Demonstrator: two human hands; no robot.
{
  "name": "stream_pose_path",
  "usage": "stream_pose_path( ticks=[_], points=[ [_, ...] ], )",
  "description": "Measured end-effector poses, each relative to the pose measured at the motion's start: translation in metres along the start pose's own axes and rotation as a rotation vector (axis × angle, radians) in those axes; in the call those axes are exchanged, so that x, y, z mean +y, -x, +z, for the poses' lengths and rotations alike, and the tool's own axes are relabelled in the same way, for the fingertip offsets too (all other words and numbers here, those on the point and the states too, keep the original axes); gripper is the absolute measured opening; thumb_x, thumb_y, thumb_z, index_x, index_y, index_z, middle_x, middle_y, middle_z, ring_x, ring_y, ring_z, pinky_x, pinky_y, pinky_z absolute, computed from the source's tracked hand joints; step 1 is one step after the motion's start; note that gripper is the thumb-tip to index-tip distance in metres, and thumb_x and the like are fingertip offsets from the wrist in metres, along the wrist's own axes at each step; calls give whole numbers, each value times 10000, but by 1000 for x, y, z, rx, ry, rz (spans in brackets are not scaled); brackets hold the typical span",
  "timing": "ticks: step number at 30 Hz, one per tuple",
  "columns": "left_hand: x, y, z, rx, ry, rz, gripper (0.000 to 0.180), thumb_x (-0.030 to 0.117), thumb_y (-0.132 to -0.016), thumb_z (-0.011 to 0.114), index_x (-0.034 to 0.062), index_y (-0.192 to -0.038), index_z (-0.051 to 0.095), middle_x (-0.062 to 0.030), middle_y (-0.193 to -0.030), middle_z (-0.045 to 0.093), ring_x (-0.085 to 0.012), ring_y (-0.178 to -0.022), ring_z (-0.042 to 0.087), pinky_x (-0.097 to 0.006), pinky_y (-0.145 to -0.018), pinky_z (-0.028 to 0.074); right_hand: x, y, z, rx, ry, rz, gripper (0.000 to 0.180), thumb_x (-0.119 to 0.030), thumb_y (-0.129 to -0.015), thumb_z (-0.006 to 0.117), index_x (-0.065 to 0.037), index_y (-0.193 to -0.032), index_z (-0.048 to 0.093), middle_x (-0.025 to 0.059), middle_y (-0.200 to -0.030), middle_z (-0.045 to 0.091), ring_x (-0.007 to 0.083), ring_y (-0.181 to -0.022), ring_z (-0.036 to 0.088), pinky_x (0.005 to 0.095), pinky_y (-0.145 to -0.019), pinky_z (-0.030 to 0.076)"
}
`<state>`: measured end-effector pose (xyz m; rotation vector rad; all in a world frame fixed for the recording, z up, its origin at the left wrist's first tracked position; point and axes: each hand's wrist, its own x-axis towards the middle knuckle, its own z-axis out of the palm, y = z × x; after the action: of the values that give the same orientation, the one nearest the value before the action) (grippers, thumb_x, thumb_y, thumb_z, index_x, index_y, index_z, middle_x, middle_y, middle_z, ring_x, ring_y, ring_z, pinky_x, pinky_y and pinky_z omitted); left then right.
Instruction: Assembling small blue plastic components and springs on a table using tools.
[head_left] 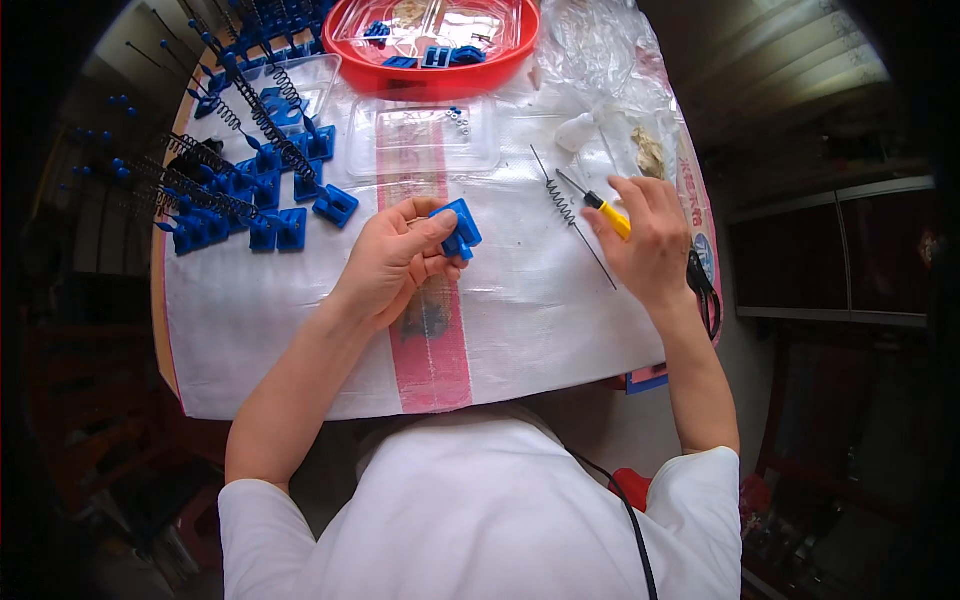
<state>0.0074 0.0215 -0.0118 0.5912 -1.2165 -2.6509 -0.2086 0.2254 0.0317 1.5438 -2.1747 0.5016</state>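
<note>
The person's white T-shirt [480, 510] fills the lower edge, closest to the lens, with a thin black cable [625, 505] running down over its right side; both bare forearms reach up from it onto a table covered by a white woven plastic sheet [540, 330] with a pink stripe [432, 350] down its middle. The left hand [395, 262] is closed around a small blue plastic block [458, 228], thumb across its near face and fingers curled beneath, holding it just above the sheet near the stripe; the right hand [650, 240] is wrapped around a yellow-handled screwdriver [600, 205], whose dark shaft points up and to the left away from the fingers. Just left of that tool lies a thin metal rod with a coil spring [567, 210] threaded on its upper part, flat on the sheet between the two hands. Beyond the left hand stands a cluster of blue blocks fitted with rods and springs [245, 190], well apart from the held block; a clear plastic tray [425, 135] sits at the top of the stripe, holding a few small white pieces in one corner; behind it a red basin [430, 75] holds clear trays and more blue parts; crumpled clear bags [610, 95] lie at the far right corner.
</note>
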Motion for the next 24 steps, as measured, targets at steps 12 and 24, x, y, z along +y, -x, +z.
stream_pose_path(
  ticks=[12, 24],
  points=[
    [0, -2, 2, -73, 113, 7, 364, 217, -1041, 538, -44, -1294, 546, -100, -1143, 667, -153, -991, 686, -325, -873, 591, -70, -41, 37, -13, -460, -641, 345, -96, -717, 714, -22, -1046, 643, 84, -1095, 628, 257, -1046, 637, 368, -879, 547],
    [-12, -6, -1, -24, 39, 88, 362, 159, -1029, 554, -52, -1322, 535, -107, -1147, 667, -155, -1007, 673, -335, -878, 585, -81, -34, 52, 54, -664, -428, 294, -20, -749, 762, 17, -1012, 637, 129, -1013, 651, 301, -897, 666, 371, -732, 562]
  ],
)
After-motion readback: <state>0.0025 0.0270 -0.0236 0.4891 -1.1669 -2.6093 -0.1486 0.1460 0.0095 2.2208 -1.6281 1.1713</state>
